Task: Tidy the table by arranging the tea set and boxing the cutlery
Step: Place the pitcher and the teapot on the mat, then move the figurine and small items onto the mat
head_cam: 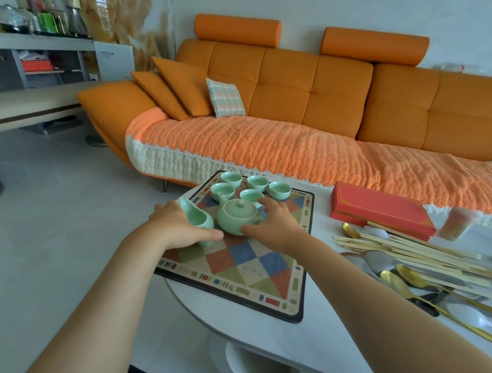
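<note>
Lying on the white tabletop, a checked mat sat left of a closed red box, with chopsticks and spoons heaped loose before it. On the mat stood a green teapot, a pitcher and five cups. The left hand gripped the pitcher; the right hand curled round the teapot.

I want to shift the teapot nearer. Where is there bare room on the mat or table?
Free: the near half of the mat, this side of the teapot; the table strip between mat and chopsticks. Crowded: the mat's far end with cups, and the right with chopsticks, spoons, red box.
</note>
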`<action>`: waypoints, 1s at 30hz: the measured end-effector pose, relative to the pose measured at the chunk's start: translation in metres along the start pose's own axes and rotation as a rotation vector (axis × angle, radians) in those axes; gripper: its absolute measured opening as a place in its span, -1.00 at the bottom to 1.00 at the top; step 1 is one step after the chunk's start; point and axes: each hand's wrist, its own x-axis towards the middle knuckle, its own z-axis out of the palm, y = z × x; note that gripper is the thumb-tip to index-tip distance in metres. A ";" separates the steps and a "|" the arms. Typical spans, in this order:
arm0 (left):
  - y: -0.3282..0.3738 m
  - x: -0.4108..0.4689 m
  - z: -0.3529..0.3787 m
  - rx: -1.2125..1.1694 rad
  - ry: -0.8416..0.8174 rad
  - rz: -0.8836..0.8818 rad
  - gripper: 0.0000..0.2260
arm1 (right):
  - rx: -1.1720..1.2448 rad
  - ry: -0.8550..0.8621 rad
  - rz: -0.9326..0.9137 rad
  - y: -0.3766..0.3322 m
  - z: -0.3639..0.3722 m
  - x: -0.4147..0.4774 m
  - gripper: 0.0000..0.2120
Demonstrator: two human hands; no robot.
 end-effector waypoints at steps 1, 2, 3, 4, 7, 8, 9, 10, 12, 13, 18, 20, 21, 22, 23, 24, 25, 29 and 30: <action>0.006 -0.006 -0.001 0.007 0.048 0.004 0.08 | 0.003 0.014 0.002 0.004 -0.005 -0.004 -0.21; 0.013 -0.012 -0.002 -0.018 0.100 0.032 0.00 | 0.014 0.037 0.002 0.008 -0.012 -0.008 -0.26; 0.022 -0.019 -0.003 -0.066 0.147 0.078 -0.09 | 0.031 0.066 -0.002 0.012 -0.020 -0.014 -0.33; 0.033 -0.024 -0.001 -0.116 0.183 0.133 -0.20 | 0.054 0.096 -0.007 0.017 -0.029 -0.020 -0.40; 0.070 -0.041 0.021 -0.170 0.196 0.313 -0.45 | 0.084 0.161 -0.003 0.039 -0.058 -0.043 -0.60; 0.085 -0.047 0.032 -0.157 0.176 0.373 -0.51 | 0.088 0.178 0.007 0.049 -0.068 -0.052 -0.65; 0.100 -0.053 0.045 -0.142 0.153 0.432 -0.54 | 0.106 0.190 0.021 0.060 -0.078 -0.060 -0.69; 0.116 -0.059 0.058 -0.139 0.128 0.489 -0.57 | 0.138 0.199 0.034 0.071 -0.087 -0.068 -0.72; 0.150 -0.071 0.084 -0.169 0.085 0.583 -0.61 | 0.111 0.258 0.035 0.094 -0.108 -0.085 -0.73; 0.168 -0.077 0.097 -0.185 0.068 0.617 -0.64 | 0.071 0.298 0.034 0.106 -0.120 -0.094 -0.74; 0.253 -0.102 0.155 -0.197 -0.146 0.720 -0.67 | 0.021 0.469 0.125 0.164 -0.180 -0.131 -0.75; 0.286 -0.111 0.176 -0.190 -0.186 0.777 -0.64 | 0.028 0.566 0.131 0.186 -0.202 -0.140 -0.73; 0.303 -0.115 0.187 -0.197 -0.208 0.796 -0.64 | 0.033 0.613 0.123 0.197 -0.212 -0.143 -0.73; 0.319 -0.118 0.198 -0.201 -0.234 0.811 -0.63 | 0.025 0.654 0.112 0.208 -0.222 -0.147 -0.74; 0.335 -0.120 0.210 -0.194 -0.253 0.826 -0.64 | 0.002 0.696 0.103 0.219 -0.230 -0.151 -0.76; 0.349 -0.123 0.221 -0.177 -0.271 0.841 -0.64 | -0.028 0.751 0.102 0.232 -0.236 -0.156 -0.77; 0.362 -0.125 0.233 -0.166 -0.292 0.858 -0.63 | -0.066 0.816 0.117 0.244 -0.240 -0.161 -0.76; 0.402 -0.133 0.281 -0.214 -0.383 0.874 -0.51 | -0.065 0.972 0.183 0.294 -0.248 -0.170 -0.57; 0.409 -0.137 0.291 -0.213 -0.396 0.875 -0.49 | -0.023 0.983 0.200 0.301 -0.252 -0.171 -0.51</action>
